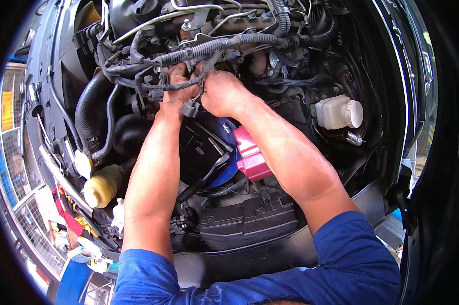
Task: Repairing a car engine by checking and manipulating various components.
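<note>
Both my arms reach forward into an engine bay, and my hands are close together beneath a wiring harness in grey corrugated conduit (204,49). My left hand (177,91) has its fingers curled near the engine, partly covered by the harness. Beside it, my right hand (222,94) is closed in a fist shape with its fingertips out of sight. What either hand grips is hidden. A thin branch of the harness with a grey connector (190,108) hangs between my wrists. Below them a blue round tray (224,179) holds a ratchet (220,161) and other small tools.
A pink box-shaped part (252,155) sits under my right forearm. Nearer me is a black box cover (247,221). A white reservoir (333,112) stands on the right, a yellowish one (102,188) on the left. Thick black hoses (89,101) run along the left side.
</note>
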`<state>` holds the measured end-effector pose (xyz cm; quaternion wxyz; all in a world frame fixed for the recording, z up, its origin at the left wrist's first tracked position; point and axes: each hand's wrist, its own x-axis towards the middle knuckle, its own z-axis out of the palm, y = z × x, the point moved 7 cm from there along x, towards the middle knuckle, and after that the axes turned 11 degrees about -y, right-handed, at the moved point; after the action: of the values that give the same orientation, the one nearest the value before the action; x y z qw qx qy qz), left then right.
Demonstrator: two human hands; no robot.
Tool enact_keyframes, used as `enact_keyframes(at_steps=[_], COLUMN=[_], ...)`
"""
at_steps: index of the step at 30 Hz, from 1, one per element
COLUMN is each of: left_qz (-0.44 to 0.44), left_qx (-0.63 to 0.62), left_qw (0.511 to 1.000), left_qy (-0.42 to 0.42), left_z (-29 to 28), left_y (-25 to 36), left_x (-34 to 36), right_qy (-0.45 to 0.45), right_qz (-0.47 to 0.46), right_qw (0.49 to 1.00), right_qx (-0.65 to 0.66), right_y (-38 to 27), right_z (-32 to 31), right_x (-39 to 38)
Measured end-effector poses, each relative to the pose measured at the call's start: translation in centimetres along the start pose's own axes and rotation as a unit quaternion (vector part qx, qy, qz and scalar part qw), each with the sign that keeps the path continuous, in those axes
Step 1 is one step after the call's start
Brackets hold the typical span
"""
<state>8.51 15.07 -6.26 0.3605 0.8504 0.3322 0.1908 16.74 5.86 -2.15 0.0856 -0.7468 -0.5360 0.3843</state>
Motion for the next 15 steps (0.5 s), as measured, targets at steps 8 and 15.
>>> enact_keyframes(at_steps=[8, 15], left_qz=[-0.144, -0.150], left_qx=[-0.087, -0.183], left_qw=[0.985, 0.970], left_qy=[-0.029, -0.063], left_z=[0.9, 2.2], left_y=[-1.3, 0.6], left_x=[-1.6, -0.8], right_qy=[-0.002, -0.021], right_qz=[0.018, 0.023], right_qw=[0.999, 0.999], right_qx=[0.033, 0.031], right_y=[0.5, 1.3], right_z=[-0.1, -0.8], right_x=[-0.2, -1.0])
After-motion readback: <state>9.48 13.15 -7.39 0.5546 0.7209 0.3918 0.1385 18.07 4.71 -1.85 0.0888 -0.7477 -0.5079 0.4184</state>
